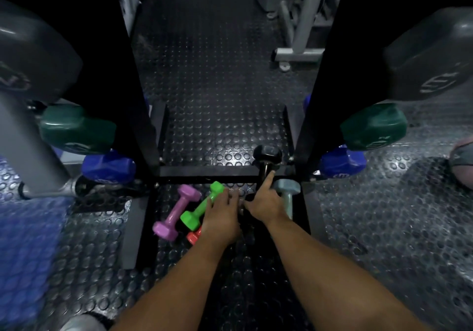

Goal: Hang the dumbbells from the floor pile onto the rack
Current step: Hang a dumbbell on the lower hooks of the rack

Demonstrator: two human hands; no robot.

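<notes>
Head view: looks down between 2 black rack uprights onto a studded rubber floor (217,87).
Rack (204,171): black frame with a crossbar at floor level. On each side it carries a large grey dumbbell, a dark green dumbbell (76,131) and a blue dumbbell (108,167); matching green (373,127) and blue (343,163) ends show on the right.
Floor pile: lies just in front of the crossbar, between the rack feet.
Purple dumbbell (176,211): flat on the floor, leftmost, untouched.
Green dumbbell (202,205): beside the purple one, angled the same way.
Red dumbbell (193,236): only 1 end visible, under the left wrist.
Black dumbbell (266,162): lies across the crossbar, far head beyond it.
Pale blue dumbbell (288,195): right of the black one, partly hidden by the right hand.
Left hand (221,215): palm down, fingers curled over the green dumbbell's handle.
Right hand (266,200): index finger extended along the black dumbbell's handle; whether the other fingers grip it cannot be told.
</notes>
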